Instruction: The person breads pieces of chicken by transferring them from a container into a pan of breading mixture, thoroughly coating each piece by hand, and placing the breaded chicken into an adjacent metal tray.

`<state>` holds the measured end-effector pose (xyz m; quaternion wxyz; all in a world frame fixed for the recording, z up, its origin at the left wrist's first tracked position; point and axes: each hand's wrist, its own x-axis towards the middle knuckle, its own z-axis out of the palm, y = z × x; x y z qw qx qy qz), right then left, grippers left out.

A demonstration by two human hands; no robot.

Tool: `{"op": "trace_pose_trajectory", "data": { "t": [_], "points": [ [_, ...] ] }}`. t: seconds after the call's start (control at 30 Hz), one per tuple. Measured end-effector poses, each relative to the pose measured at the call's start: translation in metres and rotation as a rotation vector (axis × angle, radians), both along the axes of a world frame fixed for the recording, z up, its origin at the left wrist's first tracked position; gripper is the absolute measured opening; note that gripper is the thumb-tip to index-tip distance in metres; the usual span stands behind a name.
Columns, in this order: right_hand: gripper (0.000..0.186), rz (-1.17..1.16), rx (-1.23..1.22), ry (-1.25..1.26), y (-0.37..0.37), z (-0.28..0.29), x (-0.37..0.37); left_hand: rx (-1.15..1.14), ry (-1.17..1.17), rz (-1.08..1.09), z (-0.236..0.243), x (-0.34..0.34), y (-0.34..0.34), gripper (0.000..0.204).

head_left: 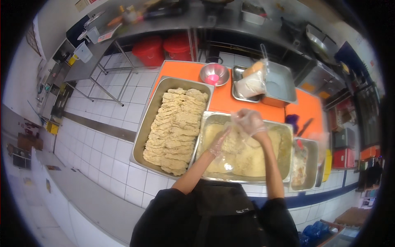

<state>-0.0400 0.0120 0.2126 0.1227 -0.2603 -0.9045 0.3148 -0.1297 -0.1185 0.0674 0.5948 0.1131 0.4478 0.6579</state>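
I cannot tell whether the left grip (pixel 220 142) or blurred right grip (pixel 249 122) is clamped on anything. Pale powder (pixel 253 162) lies in a tray (pixel 286 144) beneath both; orange worktop (pixel 183 70) beyond; tiled floor (pixel 109 150) leftward.

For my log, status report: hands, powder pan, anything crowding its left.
Clear-gloved left hand, right hand over rectangular steel pan; grips unclear. Pale-yellow powder inside. Close left: rectangular steel tray, lumpy tan pieces.
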Motion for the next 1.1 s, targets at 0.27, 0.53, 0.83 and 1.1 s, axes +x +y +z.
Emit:
{"op": "trace_pose_trajectory", "data": {
  "t": [0.27, 0.53, 0.83, 1.1],
  "points": [
    [0.04, -0.424, -0.066, 0.178, -0.02, -0.027, 0.012, 0.012, 0.712, 0.152, 0.127, -0.146, -0.036, 0.048],
    [0.037, -0.535, -0.214, 0.07, -0.046, -0.063, 0.037, -0.501, 1.776, -0.687, 0.095, -0.198, -0.002, 0.059],
    [0.043, -0.63, -0.628, 0.459, -0.067, -0.127, 0.056, -0.267, 1.805, -0.236, -0.004, -0.209, -0.015, 0.041],
    [0.047, -0.592, -1.339, 0.748, -0.096, -0.136, 0.028, 0.155, 1.161, 0.079, 0.072, -0.038, 0.001, 0.037]
  ]
}}
